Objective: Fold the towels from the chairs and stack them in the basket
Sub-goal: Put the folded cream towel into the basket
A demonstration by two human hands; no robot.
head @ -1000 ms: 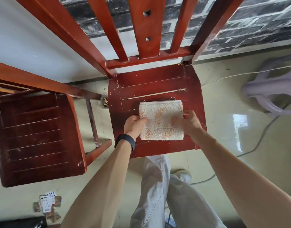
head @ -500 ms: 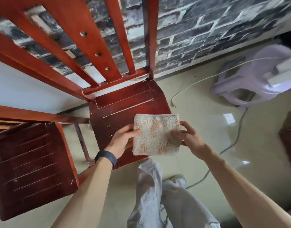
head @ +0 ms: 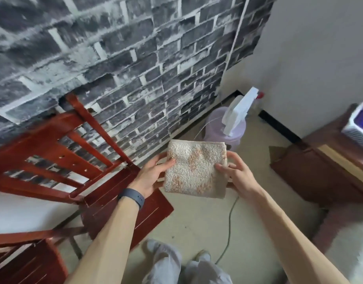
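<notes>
A folded cream towel (head: 195, 169) with orange blotches is held flat in the air, to the right of the red wooden chair (head: 123, 206). My left hand (head: 152, 175) grips its left edge, thumb on top. My right hand (head: 235, 175) grips its right edge, fingers spread underneath. The chair's seat is bare. A second red chair (head: 22, 261) stands at the lower left. No basket is in view.
A lilac plastic stool (head: 227, 128) with a white object on it stands by the brick-pattern wall. At the right are a dark wooden cabinet (head: 311, 169) and a white appliance (head: 358, 124). A cable (head: 227, 238) runs across the floor beside my legs.
Both hands lifted the folded towel off the chair seat and carried it to the right. The view swung right, bringing the stool, wall corner and cabinet into sight.
</notes>
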